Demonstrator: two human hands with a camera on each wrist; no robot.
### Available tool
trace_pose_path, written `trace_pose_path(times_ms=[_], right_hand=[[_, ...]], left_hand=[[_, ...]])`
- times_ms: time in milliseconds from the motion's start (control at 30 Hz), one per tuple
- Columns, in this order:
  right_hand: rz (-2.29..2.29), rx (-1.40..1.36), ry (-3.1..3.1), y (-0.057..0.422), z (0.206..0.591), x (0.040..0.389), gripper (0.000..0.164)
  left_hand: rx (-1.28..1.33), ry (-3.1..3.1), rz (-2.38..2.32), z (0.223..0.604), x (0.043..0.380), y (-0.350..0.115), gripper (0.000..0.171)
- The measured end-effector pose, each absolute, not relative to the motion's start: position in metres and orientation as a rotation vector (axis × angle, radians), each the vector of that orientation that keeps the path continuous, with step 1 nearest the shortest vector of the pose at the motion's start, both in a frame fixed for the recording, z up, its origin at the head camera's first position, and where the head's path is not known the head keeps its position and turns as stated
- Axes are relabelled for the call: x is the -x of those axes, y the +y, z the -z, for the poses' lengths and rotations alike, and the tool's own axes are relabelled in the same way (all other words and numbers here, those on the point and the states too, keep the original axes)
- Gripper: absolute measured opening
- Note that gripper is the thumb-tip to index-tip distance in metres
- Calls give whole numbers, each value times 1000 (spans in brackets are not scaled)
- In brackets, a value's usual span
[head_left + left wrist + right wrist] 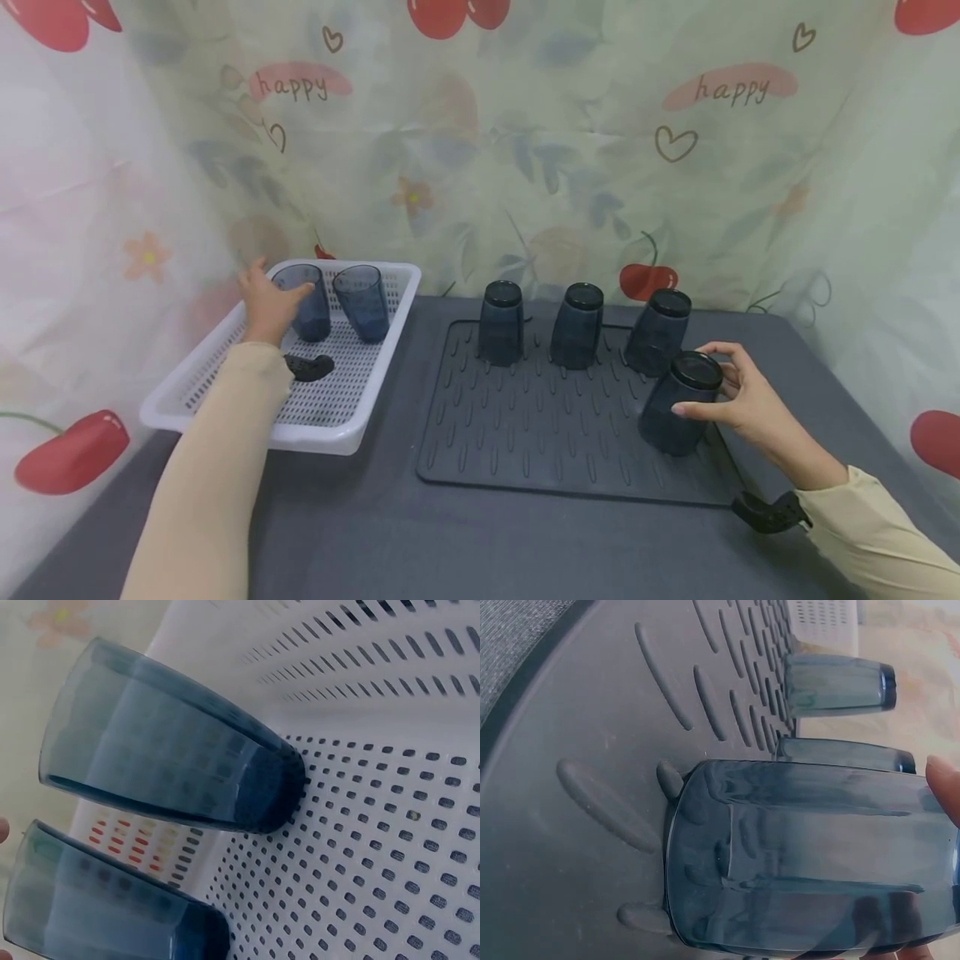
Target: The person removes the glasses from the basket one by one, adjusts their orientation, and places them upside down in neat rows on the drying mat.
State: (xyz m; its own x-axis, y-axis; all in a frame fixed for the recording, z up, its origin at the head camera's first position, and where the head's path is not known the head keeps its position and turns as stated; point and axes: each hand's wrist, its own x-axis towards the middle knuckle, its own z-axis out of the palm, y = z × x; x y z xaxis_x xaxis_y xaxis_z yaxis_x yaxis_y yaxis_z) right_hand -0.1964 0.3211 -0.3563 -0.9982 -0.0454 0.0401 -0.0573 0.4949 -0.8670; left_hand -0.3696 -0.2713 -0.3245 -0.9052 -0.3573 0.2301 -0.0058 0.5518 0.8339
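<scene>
While the nearest dark glass (671,421) stands upside down at the mat (525,442)'s right side, we see the right hand (750,400) pinching it near its base, thumb in front, fingers behind, forearm slanting in from the lower right. Behind it we count three inverted glasses (576,329). Across the bench (337,517), our left arm stretches far forward; the left hand (268,307) is spread, thumb and fingers apart about the left upright tumbler (313,317) in the white basket (315,438).
</scene>
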Motion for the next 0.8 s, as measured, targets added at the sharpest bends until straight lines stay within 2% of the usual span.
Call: trace_pose_path(times_ms=[367, 800], right_hand=[[-1578, -101, -2695, 321, 357, 197, 78], [-1577, -101, -2711, 321, 356, 198, 79]], left_hand=[[-278, -2544, 1268, 324, 368, -273, 99], [-245, -2619, 1255, 331, 373, -276, 101]])
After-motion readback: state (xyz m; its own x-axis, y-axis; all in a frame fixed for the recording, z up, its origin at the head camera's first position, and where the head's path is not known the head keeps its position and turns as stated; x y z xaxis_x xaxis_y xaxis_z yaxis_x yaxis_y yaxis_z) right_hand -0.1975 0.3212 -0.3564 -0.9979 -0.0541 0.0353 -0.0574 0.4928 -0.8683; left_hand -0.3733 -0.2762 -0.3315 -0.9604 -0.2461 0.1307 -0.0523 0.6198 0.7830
